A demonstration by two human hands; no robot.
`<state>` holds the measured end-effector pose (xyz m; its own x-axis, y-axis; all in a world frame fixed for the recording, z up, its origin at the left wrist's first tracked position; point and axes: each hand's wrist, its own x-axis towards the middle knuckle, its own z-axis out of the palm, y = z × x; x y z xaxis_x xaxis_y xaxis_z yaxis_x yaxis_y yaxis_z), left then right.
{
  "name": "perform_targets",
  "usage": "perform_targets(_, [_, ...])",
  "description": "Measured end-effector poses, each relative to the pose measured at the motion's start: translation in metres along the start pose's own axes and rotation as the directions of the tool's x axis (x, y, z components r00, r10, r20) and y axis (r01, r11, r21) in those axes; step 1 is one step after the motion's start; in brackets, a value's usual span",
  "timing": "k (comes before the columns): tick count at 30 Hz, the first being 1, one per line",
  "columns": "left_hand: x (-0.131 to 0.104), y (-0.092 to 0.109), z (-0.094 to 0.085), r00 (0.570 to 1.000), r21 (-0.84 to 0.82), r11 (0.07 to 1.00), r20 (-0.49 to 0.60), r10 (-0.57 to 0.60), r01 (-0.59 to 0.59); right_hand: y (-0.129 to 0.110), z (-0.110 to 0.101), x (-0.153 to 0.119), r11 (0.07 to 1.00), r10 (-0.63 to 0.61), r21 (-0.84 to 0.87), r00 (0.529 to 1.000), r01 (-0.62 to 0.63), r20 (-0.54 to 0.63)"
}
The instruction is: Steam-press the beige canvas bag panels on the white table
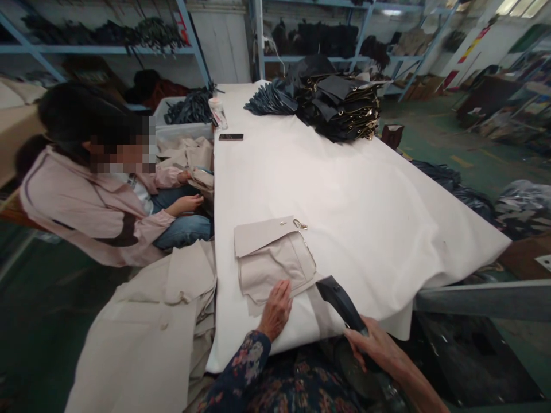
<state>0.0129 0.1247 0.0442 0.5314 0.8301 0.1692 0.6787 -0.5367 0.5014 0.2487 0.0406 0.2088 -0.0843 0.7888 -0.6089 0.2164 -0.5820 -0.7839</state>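
My left hand (278,310) lies flat, fingers stretched out, on the lower edge of a beige bag (275,267). The bag rests on the white-covered table and looks like leather or fabric. Its flap (262,235) is turned toward the far side, and a small gold metal clasp (300,224) sits by the flap's right corner. My right hand (365,341) is wrapped around a black hand-held tool (340,301) with a long angled nozzle. The nozzle end hovers close to the bag's lower right corner; its exact kind I cannot tell.
The white table (344,201) bears a stack of black bags (340,103), dark strips (271,97), a phone (231,137) and a bottle (218,112). A co-worker (86,195) sits at the left, handling a beige piece. More beige bags (146,321) are piled at the lower left.
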Motion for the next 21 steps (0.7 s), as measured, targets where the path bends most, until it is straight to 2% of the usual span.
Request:
perform_targets(7, [0.000, -0.002, 0.001, 1.000, 0.005, 1.000, -0.025, 0.018, -0.018, 0.005, 0.019, 0.049, 0.996, -0.003, -0.083, 0.999, 0.007, 0.046])
perform_targets(11, [0.002, -0.002, -0.001, 1.000, 0.009, 1.000, -0.011, 0.029, -0.029, 0.004, 0.023, 0.070, 0.996, 0.008, -0.093, 1.000, -0.009, -0.008])
perform_targets(17, [0.000, 0.001, -0.003, 0.998, 0.016, 0.999, -0.041, 0.040, -0.039, -0.025, 0.003, 0.071, 0.997, -0.006, -0.076, 0.994, -0.003, -0.110])
perform_targets(19, [0.008, 0.002, -0.012, 0.996, 0.002, 0.999, -0.075, 0.040, -0.040, -0.037, -0.007, 0.065, 0.995, -0.013, -0.097, 0.989, -0.001, -0.144])
perform_targets(21, [0.029, -0.001, -0.026, 0.995, -0.014, 1.000, -0.103, 0.016, -0.017, -0.047, -0.015, 0.061, 0.993, -0.030, -0.114, 0.988, 0.013, -0.151])
